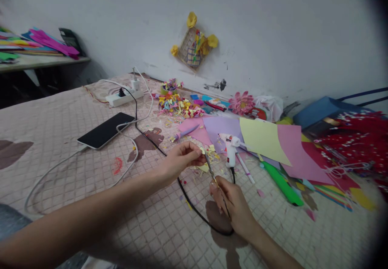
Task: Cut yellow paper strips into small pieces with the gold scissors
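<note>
Between the thumb and fingers of my left hand (186, 158) is a small pale yellow paper piece (202, 150). My right hand (232, 206) is wrapped round a pair of scissors (209, 166), whose metal blades point up and away, with the tips close to the paper piece. Whether the blades touch it I cannot tell. Yellow paper scraps (212, 152) lie on the table just beyond the blades. A white glue gun (230, 152) rests right of them, beside a white and purple pen (245, 168).
Coloured paper sheets (263, 135) spread to the right, near a green roll (281, 182). A heap of paper bits (178, 105) lies at the back. On the left, a tablet (106, 131) is plugged into a white cable; a black cord (194, 206) runs under my left arm.
</note>
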Available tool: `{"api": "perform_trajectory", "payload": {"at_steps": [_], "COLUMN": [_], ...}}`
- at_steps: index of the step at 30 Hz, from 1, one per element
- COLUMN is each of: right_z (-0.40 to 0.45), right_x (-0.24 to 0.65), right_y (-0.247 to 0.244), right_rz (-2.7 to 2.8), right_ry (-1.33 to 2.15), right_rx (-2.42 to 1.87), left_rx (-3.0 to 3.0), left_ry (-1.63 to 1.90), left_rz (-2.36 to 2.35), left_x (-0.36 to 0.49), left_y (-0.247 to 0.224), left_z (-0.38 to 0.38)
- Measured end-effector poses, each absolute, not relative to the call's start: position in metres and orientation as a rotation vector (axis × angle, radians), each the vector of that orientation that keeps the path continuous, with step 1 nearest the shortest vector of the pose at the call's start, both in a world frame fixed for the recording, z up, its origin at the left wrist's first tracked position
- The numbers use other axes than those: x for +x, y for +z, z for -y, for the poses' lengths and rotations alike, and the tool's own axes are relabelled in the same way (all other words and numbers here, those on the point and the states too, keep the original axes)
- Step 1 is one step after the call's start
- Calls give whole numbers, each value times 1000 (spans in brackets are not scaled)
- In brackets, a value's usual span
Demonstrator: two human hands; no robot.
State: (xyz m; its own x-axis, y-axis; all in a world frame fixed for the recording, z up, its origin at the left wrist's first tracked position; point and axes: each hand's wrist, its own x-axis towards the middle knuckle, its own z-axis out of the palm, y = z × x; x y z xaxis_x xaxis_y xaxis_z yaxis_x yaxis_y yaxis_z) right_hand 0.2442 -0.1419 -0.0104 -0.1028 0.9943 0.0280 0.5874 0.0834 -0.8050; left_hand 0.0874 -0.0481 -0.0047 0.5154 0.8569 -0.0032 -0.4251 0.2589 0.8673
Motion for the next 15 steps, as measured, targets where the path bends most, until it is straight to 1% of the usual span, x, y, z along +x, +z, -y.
{"api": "perform_trajectory", "payload": {"at_steps": [9, 15], "right_z": [143, 142], "right_x": [246, 251], "right_y": [-9, -8], "right_rz": [1766, 1763], "right_ry": [900, 947], "right_rx": [-1574, -1551], "left_rx": [1025, 1082], "left_ry": [870, 767], "left_rz": [-524, -495], "left_x": [81, 76], "left_y": [-1, 4], "left_z": [43, 37]}}
